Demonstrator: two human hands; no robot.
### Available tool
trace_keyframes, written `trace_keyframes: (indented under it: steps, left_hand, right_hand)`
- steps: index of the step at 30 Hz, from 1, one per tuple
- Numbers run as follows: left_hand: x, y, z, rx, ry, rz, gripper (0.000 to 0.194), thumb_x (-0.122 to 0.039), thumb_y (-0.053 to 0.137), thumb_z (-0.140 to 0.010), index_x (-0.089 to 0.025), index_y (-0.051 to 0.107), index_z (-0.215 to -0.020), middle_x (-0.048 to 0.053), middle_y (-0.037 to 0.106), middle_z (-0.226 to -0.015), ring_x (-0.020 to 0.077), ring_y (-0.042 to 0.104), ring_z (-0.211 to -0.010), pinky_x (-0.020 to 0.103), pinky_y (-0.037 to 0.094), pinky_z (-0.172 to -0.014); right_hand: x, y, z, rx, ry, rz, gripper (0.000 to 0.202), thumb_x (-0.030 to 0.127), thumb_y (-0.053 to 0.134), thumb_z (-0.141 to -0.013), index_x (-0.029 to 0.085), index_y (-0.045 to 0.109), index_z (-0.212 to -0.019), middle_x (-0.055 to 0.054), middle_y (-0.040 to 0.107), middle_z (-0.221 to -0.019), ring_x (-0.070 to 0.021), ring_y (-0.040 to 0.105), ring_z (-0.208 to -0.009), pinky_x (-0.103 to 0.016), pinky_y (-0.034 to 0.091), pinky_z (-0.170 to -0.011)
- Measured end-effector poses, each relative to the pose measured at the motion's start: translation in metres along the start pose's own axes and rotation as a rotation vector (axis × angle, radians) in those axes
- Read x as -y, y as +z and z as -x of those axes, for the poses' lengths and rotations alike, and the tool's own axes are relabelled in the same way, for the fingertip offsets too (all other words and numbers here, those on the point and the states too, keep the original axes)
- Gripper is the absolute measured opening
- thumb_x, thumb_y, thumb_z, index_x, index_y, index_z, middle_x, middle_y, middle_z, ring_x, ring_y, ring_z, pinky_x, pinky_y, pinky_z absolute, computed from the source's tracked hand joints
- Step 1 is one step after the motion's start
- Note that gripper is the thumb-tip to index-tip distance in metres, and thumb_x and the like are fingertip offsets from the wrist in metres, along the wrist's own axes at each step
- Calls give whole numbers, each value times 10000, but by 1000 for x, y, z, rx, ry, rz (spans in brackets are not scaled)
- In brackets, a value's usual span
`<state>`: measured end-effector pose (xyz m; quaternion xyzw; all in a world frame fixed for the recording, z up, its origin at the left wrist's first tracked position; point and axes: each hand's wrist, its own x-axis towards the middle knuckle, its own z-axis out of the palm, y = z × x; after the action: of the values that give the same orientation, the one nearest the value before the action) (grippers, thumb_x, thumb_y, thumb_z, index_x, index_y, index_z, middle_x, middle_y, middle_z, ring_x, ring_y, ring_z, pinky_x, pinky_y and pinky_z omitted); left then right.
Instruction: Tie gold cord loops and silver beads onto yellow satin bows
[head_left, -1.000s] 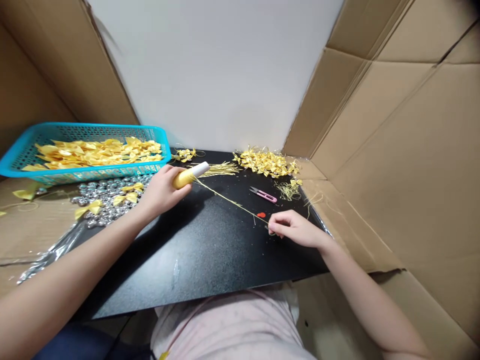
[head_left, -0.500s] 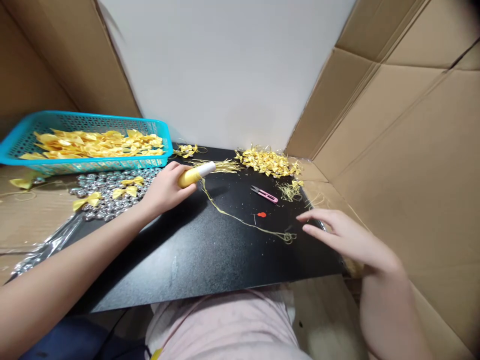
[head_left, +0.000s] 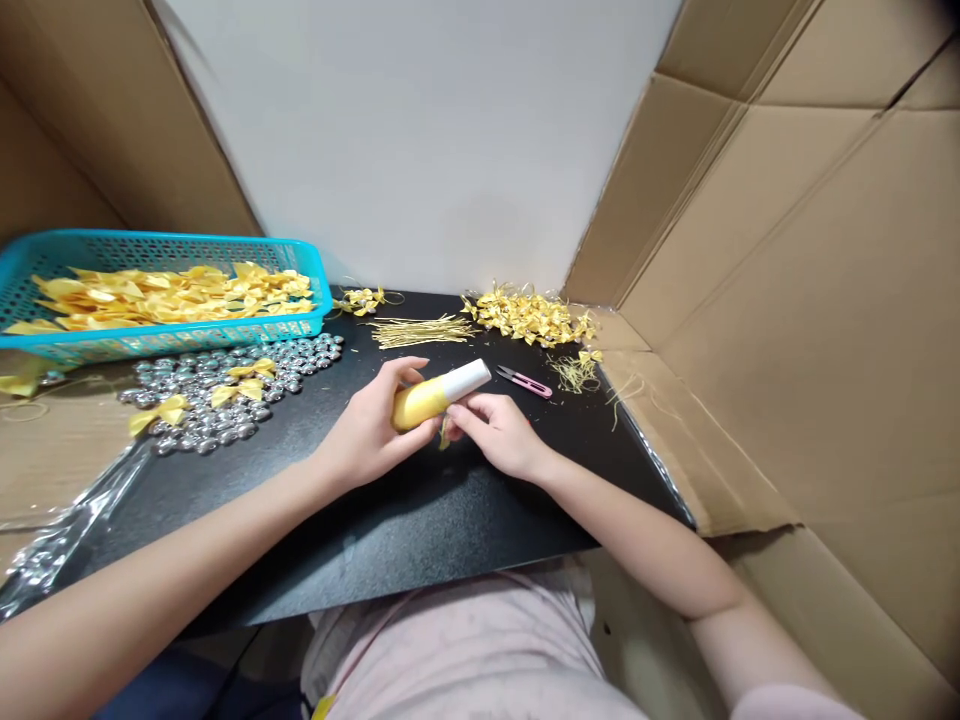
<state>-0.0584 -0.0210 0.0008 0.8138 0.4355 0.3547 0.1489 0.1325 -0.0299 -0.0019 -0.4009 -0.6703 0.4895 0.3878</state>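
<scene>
Fingers of my left hand [head_left: 369, 420] wrap the white-capped yellow tube [head_left: 418, 405]; those of my right hand [head_left: 502, 438] look pinched on a yellow strand [head_left: 444, 438] just beneath it, mostly hidden. Beyond them, heaped bows [head_left: 529, 315] seem finished; loose bows [head_left: 172, 298] off left seem left to do. Tabletop [head_left: 450, 520] runs nearer me to its edge; snips [head_left: 526, 383] lie just beyond, right.

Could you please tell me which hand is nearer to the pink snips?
Right. The right hand is on the near side of the pink snips; the left hand, around the yellow tube, is farther off to their left.
</scene>
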Motion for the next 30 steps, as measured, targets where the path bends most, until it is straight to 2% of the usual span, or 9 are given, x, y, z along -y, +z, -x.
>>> trace_keyframes:
  steps: [5,10,14,17,21,24,27,30]
  left_hand:
    - [-6,-1,1,42,-46,67,463,-430,595,-792,-203,434,-1163,38,624,-931,175,615,-722,294,479,-658]
    - [-8,-1,2,89,-72,187,373,-418,604,-787,-201,489,-1067,50,659,-948,204,640,-805,309,505,-704]
    - [-10,0,3,166,-144,355,348,-418,592,-815,-201,490,-1068,3,636,-847,139,602,-587,266,503,-572]
    - [-10,0,4,200,-196,445,353,-425,585,-827,-204,479,-1081,-29,599,-768,123,587,-520,238,490,-500]
    - [-9,0,5,206,-218,496,347,-416,583,-828,-203,478,-1081,-30,598,-754,123,593,-515,228,497,-481]
    - [-8,-1,5,197,-231,515,350,-416,593,-821,-199,483,-1073,-27,596,-753,122,590,-512,228,502,-475]
    - [-8,-1,4,190,-236,510,358,-420,603,-820,-195,484,-1071,-25,599,-750,122,591,-510,223,498,-467]
    - [-9,-1,4,188,-229,497,363,-422,609,-819,-191,487,-1071,-18,610,-751,122,587,-503,221,495,-458]
  right_hand:
    - [-5,-7,1,87,29,-240,438,586,654,-738,160,619,-640,-13,637,-624,-141,608,-611,-330,515,-707]
    - [-7,-10,2,134,113,-493,322,452,735,-675,155,634,-601,0,625,-585,-123,577,-570,-290,486,-653]
    - [-7,-15,3,158,125,-605,255,354,700,-686,153,608,-558,-6,616,-555,-115,547,-551,-272,451,-635]
    - [-8,-18,3,162,105,-657,235,311,656,-705,151,590,-546,-4,594,-529,-109,531,-532,-270,433,-636]
    - [-10,-21,2,178,76,-703,228,276,636,-704,159,553,-527,14,549,-500,-98,504,-504,-258,409,-607]
    - [-11,-20,2,135,51,-672,292,345,638,-731,167,538,-522,14,543,-521,-103,515,-532,-254,416,-610]
    - [-11,-15,3,53,48,-547,313,445,695,-725,165,596,-626,2,607,-630,-122,568,-609,-268,456,-650]
    - [-10,-8,5,69,43,-449,321,450,768,-674,161,647,-746,-9,654,-704,-136,601,-655,-285,487,-673]
